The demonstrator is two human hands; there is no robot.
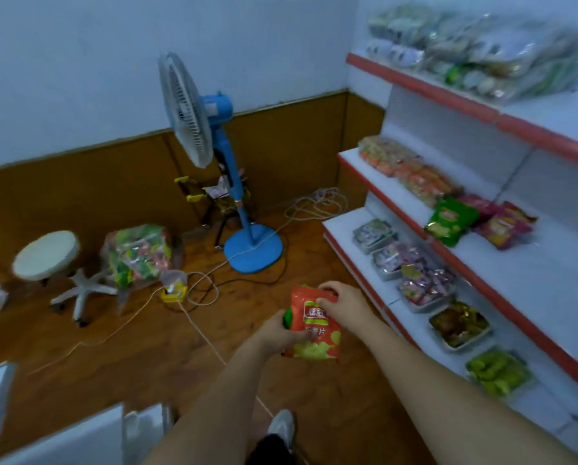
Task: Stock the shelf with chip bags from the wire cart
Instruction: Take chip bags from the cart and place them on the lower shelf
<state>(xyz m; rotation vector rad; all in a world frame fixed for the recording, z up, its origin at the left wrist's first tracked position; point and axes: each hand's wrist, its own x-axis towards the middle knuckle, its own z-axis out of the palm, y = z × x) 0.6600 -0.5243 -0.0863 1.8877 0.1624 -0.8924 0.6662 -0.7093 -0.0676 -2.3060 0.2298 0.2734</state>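
Observation:
An orange-red chip bag (315,327) is held upright in front of me over the wooden floor. My right hand (342,302) grips its top edge. My left hand (279,332) holds its left side, along with a green bag (288,317) that shows just behind it. The white shelf unit with red edge strips (502,307) stands to the right. On its middle level lie a green chip bag (450,221) and pink-red chip bags (502,224). The wire cart is not clearly in view.
A blue standing fan (210,156) stands on the floor ahead, with cables (207,290) trailing around it. A clear sack of snack packs (140,253) and a white stool (47,255) sit at the left. Trays of snacks (425,280) fill the lowest shelf.

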